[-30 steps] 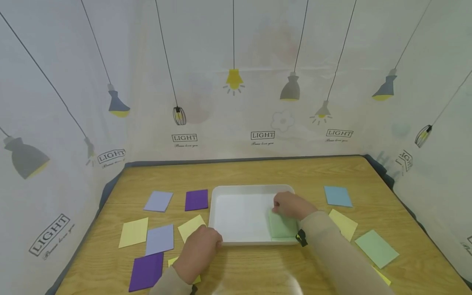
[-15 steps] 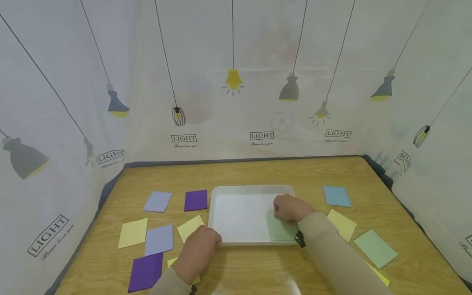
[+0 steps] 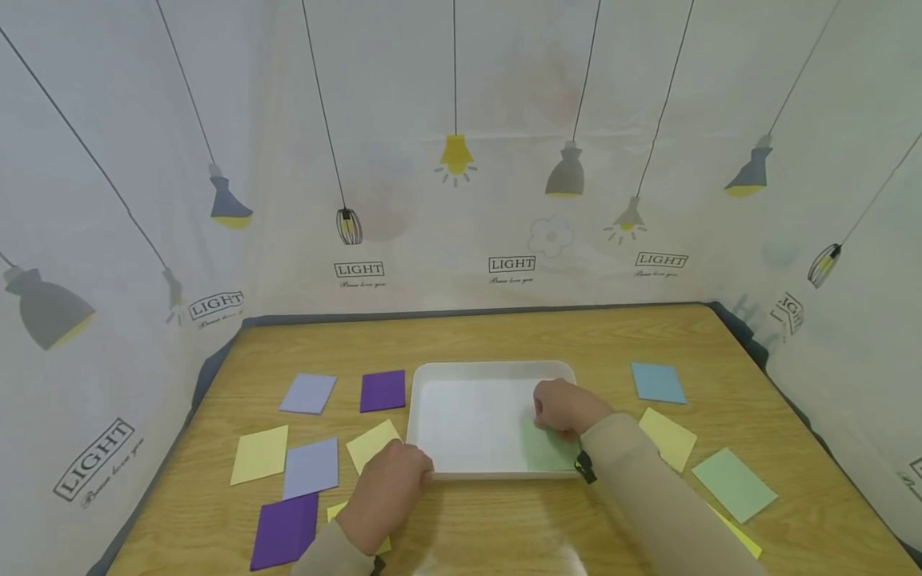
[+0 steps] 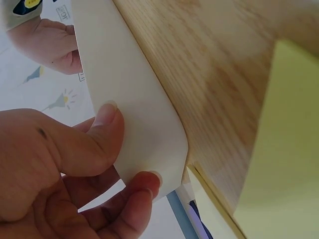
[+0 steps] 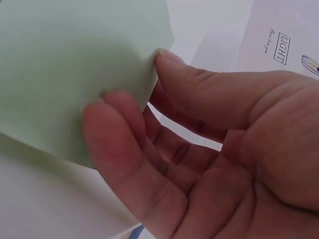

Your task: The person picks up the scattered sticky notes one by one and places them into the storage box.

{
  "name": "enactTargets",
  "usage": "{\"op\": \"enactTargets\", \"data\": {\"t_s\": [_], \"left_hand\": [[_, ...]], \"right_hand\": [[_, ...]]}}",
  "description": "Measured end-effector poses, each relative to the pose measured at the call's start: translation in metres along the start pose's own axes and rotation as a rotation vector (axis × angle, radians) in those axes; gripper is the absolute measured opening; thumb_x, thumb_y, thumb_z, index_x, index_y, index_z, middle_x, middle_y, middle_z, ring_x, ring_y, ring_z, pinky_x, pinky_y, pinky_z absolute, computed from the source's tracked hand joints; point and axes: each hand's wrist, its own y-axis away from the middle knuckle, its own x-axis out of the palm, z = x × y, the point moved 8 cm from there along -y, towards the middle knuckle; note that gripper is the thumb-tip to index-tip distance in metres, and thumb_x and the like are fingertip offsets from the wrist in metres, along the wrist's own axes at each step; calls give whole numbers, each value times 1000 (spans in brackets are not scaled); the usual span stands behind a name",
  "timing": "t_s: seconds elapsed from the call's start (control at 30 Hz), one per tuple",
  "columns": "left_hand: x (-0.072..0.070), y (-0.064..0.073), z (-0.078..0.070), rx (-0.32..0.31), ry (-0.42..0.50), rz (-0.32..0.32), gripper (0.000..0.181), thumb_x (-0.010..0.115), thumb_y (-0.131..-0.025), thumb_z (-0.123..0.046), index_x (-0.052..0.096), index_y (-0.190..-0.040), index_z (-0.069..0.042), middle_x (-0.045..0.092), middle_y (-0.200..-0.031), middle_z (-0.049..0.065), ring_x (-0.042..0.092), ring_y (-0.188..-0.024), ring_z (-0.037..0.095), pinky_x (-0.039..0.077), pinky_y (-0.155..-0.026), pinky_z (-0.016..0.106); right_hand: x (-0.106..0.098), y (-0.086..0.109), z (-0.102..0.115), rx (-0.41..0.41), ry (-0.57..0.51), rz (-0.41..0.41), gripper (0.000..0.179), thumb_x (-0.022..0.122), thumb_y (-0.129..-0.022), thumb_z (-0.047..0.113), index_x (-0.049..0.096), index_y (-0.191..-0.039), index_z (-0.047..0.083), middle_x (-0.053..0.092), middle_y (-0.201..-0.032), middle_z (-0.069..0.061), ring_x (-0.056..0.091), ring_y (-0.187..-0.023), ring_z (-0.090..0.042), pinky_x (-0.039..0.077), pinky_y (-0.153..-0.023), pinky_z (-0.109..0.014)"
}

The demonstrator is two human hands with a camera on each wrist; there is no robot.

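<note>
Head view shows your right hand (image 3: 565,406) at the right end of the white tray (image 3: 464,424), the fingers pinching the edge of the green paper (image 3: 546,450) inside it, while your left fingers pinch the tray's near left corner. You seem to be placing this paper; the next move probably calls for settling it flat, then letting go gently, with the tray held steady.
</note>
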Motion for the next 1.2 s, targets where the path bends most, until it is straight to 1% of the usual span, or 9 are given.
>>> {"op": "enactTargets", "data": {"t_s": [0.2, 0.3, 0.47, 0.6, 0.87, 1.0, 1.03, 1.13, 1.2], "left_hand": [[-3, 1, -1, -9, -3, -3, 25, 77, -78, -1, 70, -59, -15, 62, -63, -7, 49, -64, 9, 51, -64, 31], [-4, 1, -2, -6, -10, -10, 22, 77, -78, -1, 72, -61, -15, 64, -63, -6, 50, -64, 9, 52, -64, 31], [-2, 0, -1, -10, -9, 1, 19, 78, -79, -3, 75, -64, -15, 67, -65, -5, 54, -65, 10, 54, -66, 32], [-1, 0, 0, -14, 1, 11, 21, 78, -80, -3, 74, -63, -14, 65, -64, -6, 53, -64, 7, 54, -64, 30], [-5, 0, -2, -11, 7, 3, 26, 77, -79, 0, 69, -59, -15, 61, -62, -7, 47, -62, 6, 49, -60, 27], [-5, 0, -2, -8, 4, -2, 26, 77, -79, 0, 69, -58, -15, 62, -62, -7, 48, -63, 6, 50, -60, 27], [-5, 1, -3, -8, 4, -3, 29, 76, -79, 1, 67, -57, -15, 60, -61, -8, 47, -62, 6, 49, -59, 26], [-5, 1, -3, -6, 6, -8, 38, 71, -76, 6, 53, -50, -16, 52, -57, -9, 41, -60, 7, 43, -56, 24], [-5, 1, -3, -3, 9, -12, 42, 69, -74, 8, 45, -49, -16, 47, -56, -9, 37, -60, 7, 38, -55, 22]], "right_hand": [[-1, 1, 2, 7, -16, -10, 14, 68, -96, 13, 60, -86, 8, 60, -76, -8, 55, -56, -17, 46, -51, -24], [-2, 2, 2, 10, -22, -11, 14, 68, -95, 13, 60, -86, 8, 60, -77, -7, 56, -58, -17, 47, -52, -25], [-2, 3, 3, 5, -15, -9, 15, 68, -96, 13, 60, -85, 8, 60, -75, -8, 55, -56, -17, 46, -52, -25], [-1, 3, 3, 6, -20, -7, 15, 68, -95, 13, 59, -84, 8, 60, -76, -7, 55, -57, -17, 45, -52, -24], [-2, 3, 5, -9, -13, -19, 17, 70, -94, 12, 59, -83, 7, 59, -73, -7, 54, -56, -17, 45, -51, -24], [-2, 4, 6, -11, -18, -19, 16, 70, -94, 12, 59, -84, 7, 59, -72, -7, 54, -57, -17, 44, -51, -25], [-2, 4, 6, -10, -20, -18, 16, 70, -94, 12, 59, -84, 7, 59, -72, -7, 55, -58, -18, 44, -52, -25], [-3, 4, 4, -8, -22, -23, 15, 70, -94, 13, 59, -85, 7, 60, -73, -7, 55, -60, -18, 44, -53, -25], [-3, 3, 3, -14, -25, -30, 15, 71, -93, 13, 60, -85, 7, 60, -74, -7, 56, -61, -18, 44, -54, -26]]}}
